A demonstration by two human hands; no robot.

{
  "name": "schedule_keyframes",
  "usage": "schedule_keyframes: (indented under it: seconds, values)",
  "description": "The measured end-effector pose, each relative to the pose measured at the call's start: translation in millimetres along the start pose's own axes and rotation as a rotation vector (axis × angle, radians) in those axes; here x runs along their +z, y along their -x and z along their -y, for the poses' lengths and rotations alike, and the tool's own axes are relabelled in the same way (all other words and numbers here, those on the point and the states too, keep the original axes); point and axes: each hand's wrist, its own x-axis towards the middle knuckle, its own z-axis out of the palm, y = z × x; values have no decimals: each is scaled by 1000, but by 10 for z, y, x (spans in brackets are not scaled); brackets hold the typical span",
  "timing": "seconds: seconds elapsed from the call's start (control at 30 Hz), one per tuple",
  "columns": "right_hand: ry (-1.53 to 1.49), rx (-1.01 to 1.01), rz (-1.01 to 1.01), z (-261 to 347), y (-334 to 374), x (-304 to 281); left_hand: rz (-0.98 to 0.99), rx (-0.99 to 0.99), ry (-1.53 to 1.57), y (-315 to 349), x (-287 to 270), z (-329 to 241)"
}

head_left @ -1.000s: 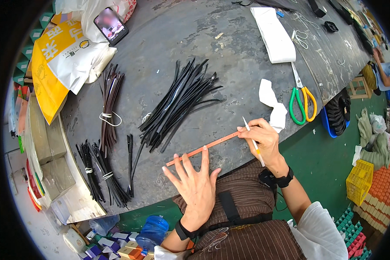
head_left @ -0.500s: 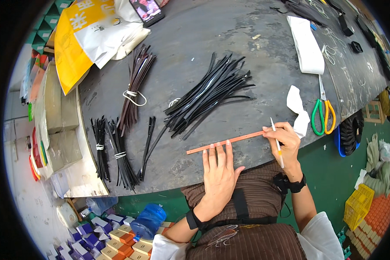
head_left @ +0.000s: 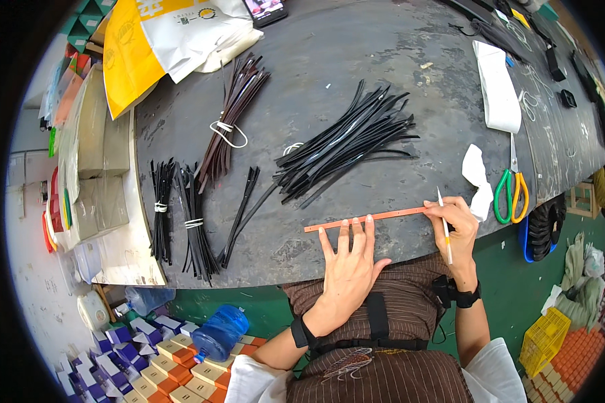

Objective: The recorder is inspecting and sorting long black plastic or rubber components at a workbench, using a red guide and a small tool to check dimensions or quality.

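A narrow orange-red strip [head_left: 400,214] with small holes lies near the table's front edge. Across it rest the outstretched fingertips of my left hand [head_left: 349,269], palm down, fingers spread. My right hand [head_left: 459,232] is closed around a slim white pen-like tool [head_left: 448,250] with a yellow band, its point facing away from me. The fingertips of that hand also touch the strip's right end. Beyond the strip lies a loose pile of thin black strips [head_left: 349,148]. Crumpled white paper [head_left: 477,181] is just past my right hand, beside scissors [head_left: 511,195] with green and orange handles.
Tied black bundles [head_left: 195,235] and a brown bundle [head_left: 232,127] lie at the left. A yellow-white plastic bag [head_left: 161,50] and a phone [head_left: 265,10] are at the back. White folded material [head_left: 497,87] lies at right. A blue water bottle [head_left: 222,332] is below the table.
The whole view has shifted, so the table items appear farther right. My left hand's fingers have spread wider on the strip. The right hand keeps its grip on the pen-like tool.
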Motion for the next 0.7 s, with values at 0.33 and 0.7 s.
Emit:
schedule_keyframes:
  seconds: [0.33,0.7]
  values:
    - [-455,258,182,657,-387,61,-30,-2,-14,25,60,16]
    - [-509,-49,353,1051,-408,976,132,51,-225,56,134,29]
